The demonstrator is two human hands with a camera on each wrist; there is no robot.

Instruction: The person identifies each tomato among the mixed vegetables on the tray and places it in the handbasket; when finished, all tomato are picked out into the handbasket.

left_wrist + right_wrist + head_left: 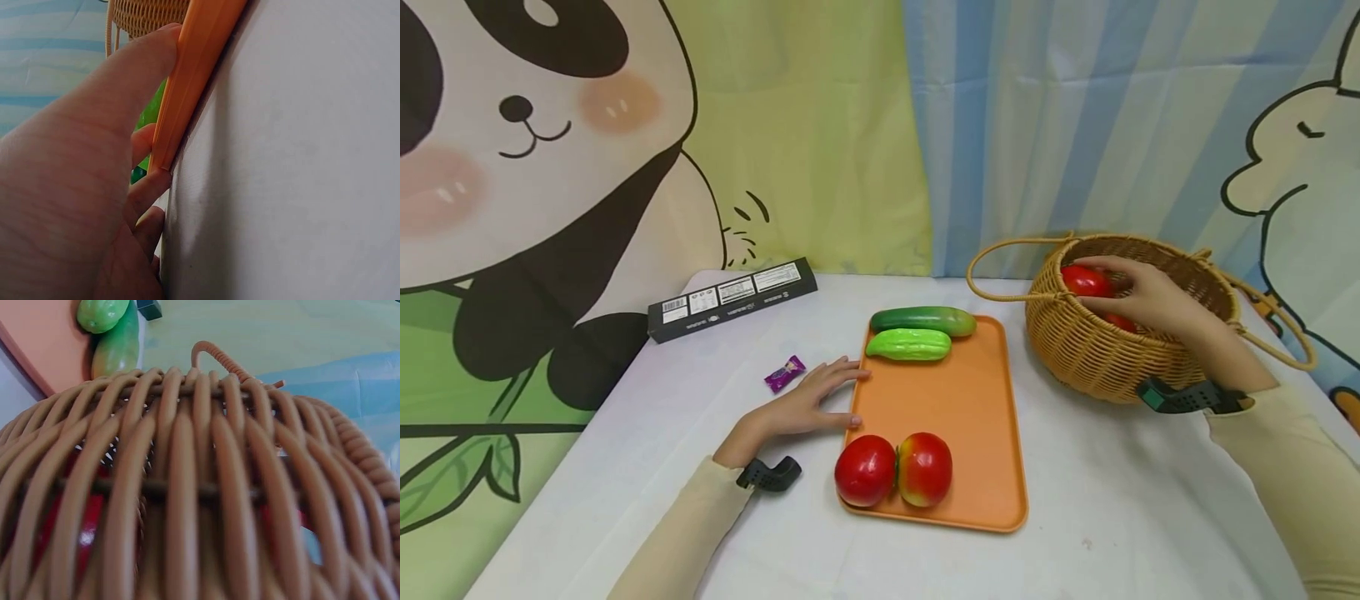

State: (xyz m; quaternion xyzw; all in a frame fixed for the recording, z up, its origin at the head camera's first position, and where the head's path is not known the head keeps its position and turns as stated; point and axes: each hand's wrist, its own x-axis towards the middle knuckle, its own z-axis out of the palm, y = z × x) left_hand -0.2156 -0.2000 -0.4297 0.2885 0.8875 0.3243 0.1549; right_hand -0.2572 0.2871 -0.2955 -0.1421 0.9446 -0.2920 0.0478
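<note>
The wicker basket [1097, 358] hides most of what lies in it: from the head view only the top of a red tomato [1084, 281] shows above the rim, with a second red patch [1122, 322] lower down under the palm. In the right wrist view the weave [187, 506] fills the picture and the red fruit [87, 519] shows only through the gaps. The right hand [1150, 300] reaches over the near rim into the basket, fingers curled over the tomato and touching it; whether they actually clasp it cannot be told. The tomato is glossy, round and evenly red. The basket stands near the table's far right edge, just beside the orange tray [962, 400].

The left hand [805, 404] lies flat on the white table with straight fingers, fingertips against the tray's left rim; the left wrist view shows the thumb [144, 75] pressed along that rim [194, 69].

On the tray, two tomatoes [895, 469] touch at the near left corner, and a dark cucumber [925, 320] and a pale green one [910, 344] lie along the far edge.
</note>
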